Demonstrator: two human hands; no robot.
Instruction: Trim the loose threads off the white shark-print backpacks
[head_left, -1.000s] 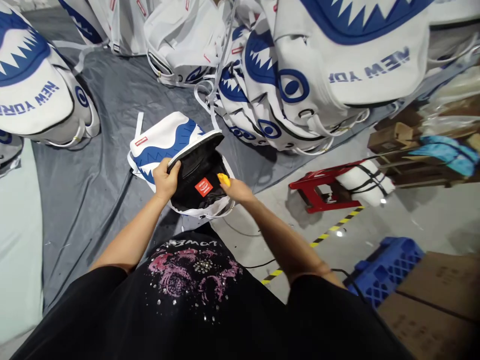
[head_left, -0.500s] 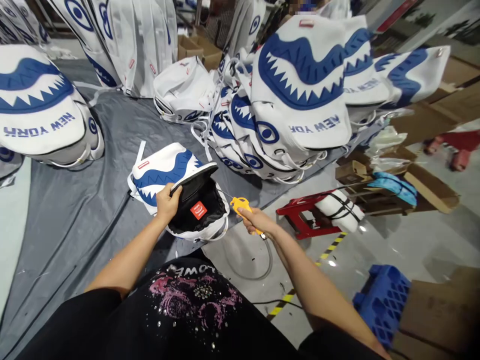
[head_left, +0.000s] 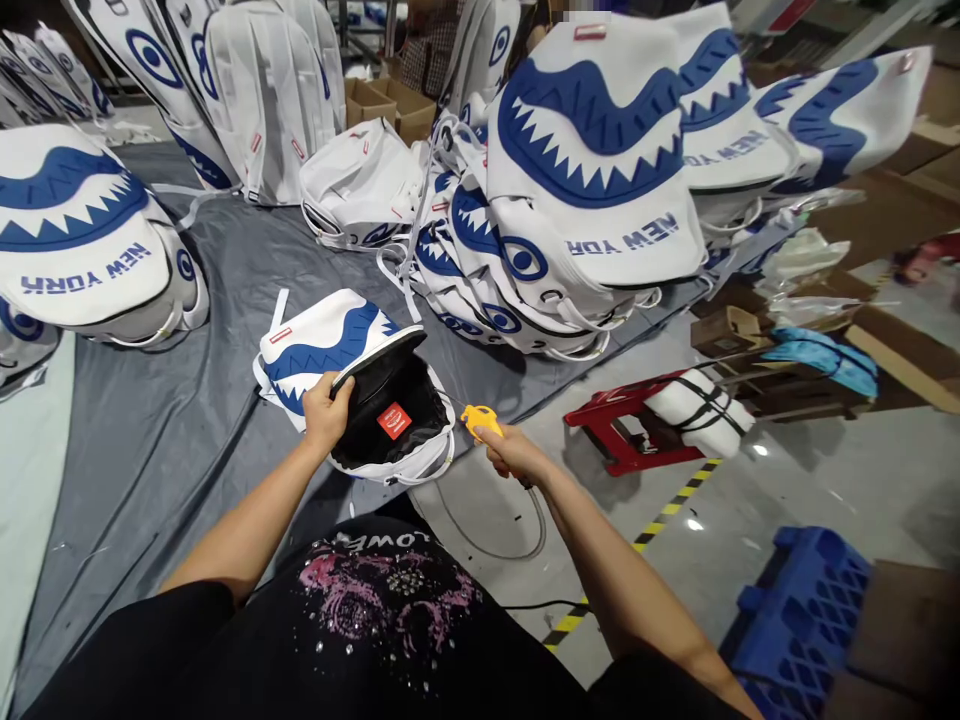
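Observation:
A white backpack (head_left: 322, 335) with a blue shark-mouth print lies on the grey-covered table, its top open toward me. My left hand (head_left: 328, 412) grips the edge of its raised flap, fingers closed around the rim. Inside, the black lining and a red label (head_left: 394, 421) show. My right hand (head_left: 511, 452) is wrapped round a yellow air blow gun (head_left: 481, 418), with its thin nozzle pointing at the bag's opening from the right. A grey hose (head_left: 541, 530) runs down from the gun's handle.
More shark-print backpacks (head_left: 592, 140) are piled beyond and to the right. Another backpack (head_left: 71, 230) lies at left on the grey sheet (head_left: 247, 260). On the floor at right are a red stool (head_left: 622, 425), a blue plastic pallet (head_left: 802, 610) and cardboard boxes (head_left: 907, 620).
The view has shifted slightly. Both hands keep their holds, the left on the flap and the right on the blow gun, and the backpack stays nearly in place.

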